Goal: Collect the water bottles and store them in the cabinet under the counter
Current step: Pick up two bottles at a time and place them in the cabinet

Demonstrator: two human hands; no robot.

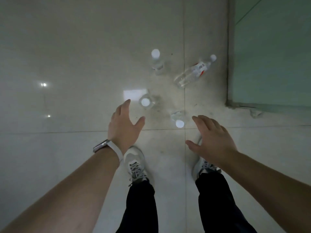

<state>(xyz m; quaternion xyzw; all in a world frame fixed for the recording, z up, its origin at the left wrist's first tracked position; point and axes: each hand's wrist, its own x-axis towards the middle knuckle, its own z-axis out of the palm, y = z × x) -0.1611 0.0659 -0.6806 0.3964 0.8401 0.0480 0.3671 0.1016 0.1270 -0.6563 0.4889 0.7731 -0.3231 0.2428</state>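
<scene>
Our left hand (123, 125) and right hand (212, 139) hang apart, fingers spread, holding nothing. Nearest upright bottles (caps up) stand just ahead: one bottle (146, 102) beside the left fingers, another bottle (178, 120) nearer the right.

Pale tiled floor (67, 47) (glossy), white sneakers (135, 158), greenish panel (272, 56)

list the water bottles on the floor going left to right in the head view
near-left upright bottle → far upright bottle → nearest upright bottle → lying red-label bottle
</scene>
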